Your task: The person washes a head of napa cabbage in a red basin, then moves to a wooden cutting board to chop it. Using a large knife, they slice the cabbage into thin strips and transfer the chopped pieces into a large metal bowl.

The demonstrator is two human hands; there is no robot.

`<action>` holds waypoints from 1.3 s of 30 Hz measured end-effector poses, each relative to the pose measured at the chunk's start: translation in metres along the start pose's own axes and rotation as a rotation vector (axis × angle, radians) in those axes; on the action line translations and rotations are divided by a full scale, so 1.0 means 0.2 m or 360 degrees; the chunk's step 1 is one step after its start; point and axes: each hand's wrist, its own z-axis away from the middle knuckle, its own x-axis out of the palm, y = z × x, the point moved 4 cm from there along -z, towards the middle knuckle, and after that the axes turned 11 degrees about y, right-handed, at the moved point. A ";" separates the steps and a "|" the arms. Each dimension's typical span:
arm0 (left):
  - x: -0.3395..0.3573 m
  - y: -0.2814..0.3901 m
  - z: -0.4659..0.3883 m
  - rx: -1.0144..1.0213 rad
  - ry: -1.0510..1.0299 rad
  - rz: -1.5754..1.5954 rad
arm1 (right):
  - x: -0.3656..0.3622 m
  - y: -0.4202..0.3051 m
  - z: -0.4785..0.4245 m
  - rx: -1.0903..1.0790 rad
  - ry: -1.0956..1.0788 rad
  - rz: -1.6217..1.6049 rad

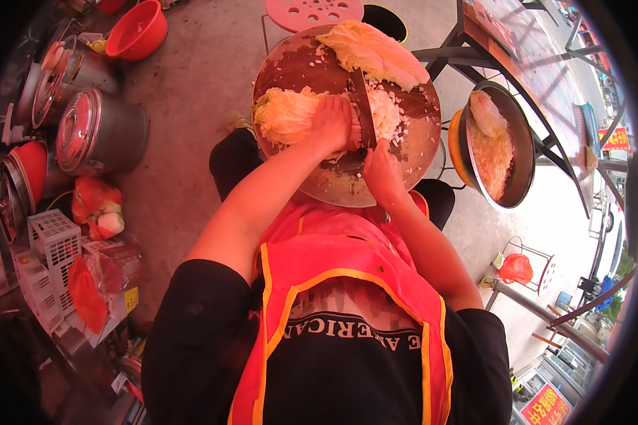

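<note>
A piece of napa cabbage (287,116) lies on a round wooden chopping board (329,183) before me. My left hand (332,119) presses down on its cut end, fingers close to the blade. With my right hand (384,170) I grip the handle of a cleaver (362,109), whose broad blade stands on edge beside the cabbage. Chopped cabbage (385,111) is heaped on the blade's right side, with small bits scattered over the board. Another long piece of napa cabbage (375,53) rests along the board's far edge.
A metal basin (523,159) at right holds chopped cabbage and a larger chunk. Beyond the board stands a pink round stool (313,13). Lidded metal pots (103,130), a red basin (138,29) and white plastic baskets (56,239) line the left. A dark-framed table (515,79) stands upper right.
</note>
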 end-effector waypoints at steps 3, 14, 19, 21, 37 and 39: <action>-0.05 -0.02 0.04 0.0164 0.0450 -0.0360 | 0.01 0.01 0.01 -0.0085 0.0039 -0.0027; -0.10 -0.07 0.09 0.0087 -0.0122 -0.0121 | -0.29 -0.12 -0.01 -0.0213 -0.0114 0.0038; -0.12 -0.03 0.10 0.0062 -0.0108 -0.0041 | 0.00 -0.03 -0.01 -0.0071 -0.0017 0.0018; -0.12 -0.03 0.10 0.0036 -0.0141 -0.0014 | 0.01 -0.02 0.01 -0.0085 0.0044 -0.0025; -0.04 -0.06 0.08 0.0055 -0.0173 -0.0095 | 0.06 -0.04 0.03 -0.0078 0.0064 -0.0065; 0.05 -0.11 0.09 0.0145 0.0026 -0.0267 | 0.06 -0.04 0.04 -0.0114 0.0091 -0.0084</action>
